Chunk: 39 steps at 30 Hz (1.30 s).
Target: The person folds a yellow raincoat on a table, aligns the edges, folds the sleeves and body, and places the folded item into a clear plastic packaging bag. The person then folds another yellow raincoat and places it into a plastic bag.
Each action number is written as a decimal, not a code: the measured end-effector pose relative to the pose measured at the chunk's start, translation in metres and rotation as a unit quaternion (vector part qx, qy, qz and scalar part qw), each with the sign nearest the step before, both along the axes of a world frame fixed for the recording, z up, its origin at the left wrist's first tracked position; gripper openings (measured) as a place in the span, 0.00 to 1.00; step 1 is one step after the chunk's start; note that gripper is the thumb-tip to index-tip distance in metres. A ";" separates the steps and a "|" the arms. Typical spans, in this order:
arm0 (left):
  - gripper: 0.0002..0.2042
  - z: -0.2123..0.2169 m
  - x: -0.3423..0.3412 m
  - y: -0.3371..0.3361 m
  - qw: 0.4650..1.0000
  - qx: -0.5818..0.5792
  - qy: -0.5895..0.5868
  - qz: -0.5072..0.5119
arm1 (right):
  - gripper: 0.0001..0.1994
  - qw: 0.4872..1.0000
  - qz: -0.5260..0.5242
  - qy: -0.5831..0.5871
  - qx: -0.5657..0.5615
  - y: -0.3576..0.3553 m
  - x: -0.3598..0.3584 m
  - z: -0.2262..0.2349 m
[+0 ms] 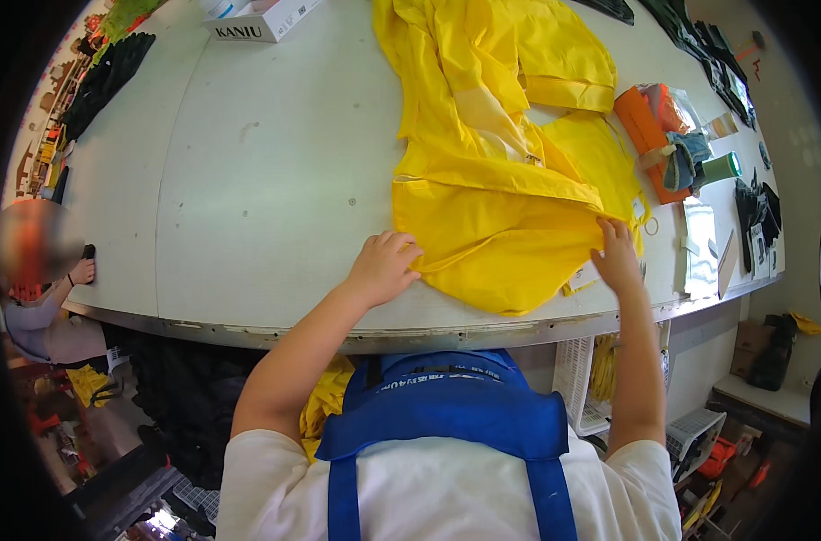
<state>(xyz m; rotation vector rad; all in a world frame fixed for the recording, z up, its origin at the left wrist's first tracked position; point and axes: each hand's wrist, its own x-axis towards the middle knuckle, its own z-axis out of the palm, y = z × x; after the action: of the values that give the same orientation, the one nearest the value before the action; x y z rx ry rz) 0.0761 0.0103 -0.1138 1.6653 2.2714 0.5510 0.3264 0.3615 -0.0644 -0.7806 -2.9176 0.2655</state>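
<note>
A bright yellow garment [509, 243] lies spread and creased on the table in front of me; a sleeve-like part [568, 77] folds over at its far right. At its near left edge, my left hand [385, 268] is closed on the cloth, fingers curled and partly hidden from view. Over on the near right edge, my right hand [619, 257] pinches the fabric with bent fingers. A small white label or paper [584, 276] shows beside the right hand, at the garment's lower right. Both hands are at the table's near side.
An orange box [649, 144] holding bags stands right of the garment, beside a green-and-white roll [721, 169]. A white box [266, 20] sits at the far left. Dark garments [108, 81] lie along the left edge. Another person's hand [83, 269] rests at the table's left.
</note>
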 end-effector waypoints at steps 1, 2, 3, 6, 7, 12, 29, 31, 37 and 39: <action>0.18 -0.012 0.002 -0.001 0.999 0.020 -0.014 0.026 | 0.25 0.994 -0.007 0.046 0.099 -0.026 -0.007 -0.007; 0.18 -0.023 0.006 -0.008 0.997 0.039 -0.027 0.056 | 0.27 0.992 -0.018 0.099 0.073 -0.052 -0.011 -0.008; 0.18 -0.028 0.006 -0.010 0.994 0.060 -0.042 0.081 | 0.28 0.987 -0.035 0.149 0.051 -0.078 -0.008 -0.005; 0.15 -0.031 0.001 -0.010 0.997 0.059 0.021 0.033 | 0.27 0.992 0.027 0.121 0.013 -0.152 0.026 -0.023; 0.13 -0.035 0.000 -0.008 0.996 0.073 0.036 0.017 | 0.26 0.992 0.060 0.103 -0.050 -0.167 0.031 -0.026; 0.08 -0.023 -0.024 0.000 0.981 0.069 -0.161 -0.082 | 0.14 0.997 0.046 0.036 -0.054 -0.154 0.042 -0.050; 0.15 -0.009 0.016 -0.074 0.990 0.107 -0.013 -0.091 | 0.25 0.968 -0.023 0.095 -0.233 -0.142 0.022 -0.017; 0.19 -0.013 0.042 -0.071 0.990 0.035 -0.030 -0.130 | 0.22 0.963 0.038 0.041 -0.265 -0.135 0.005 -0.024; 0.31 -0.011 0.054 -0.084 0.991 -0.091 -0.003 -0.102 | 0.11 0.978 0.012 -0.116 -0.171 -0.125 0.022 -0.032; 0.31 -0.007 0.051 -0.084 0.991 -0.073 0.007 -0.115 | 0.12 0.980 -0.035 -0.124 -0.154 -0.132 0.030 -0.037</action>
<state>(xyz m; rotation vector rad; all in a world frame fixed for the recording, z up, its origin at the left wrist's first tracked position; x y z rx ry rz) 0.1271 -0.0732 -0.1212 1.8289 2.0361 0.3125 0.3563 0.2294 -0.1010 -1.0260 -3.1122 0.6733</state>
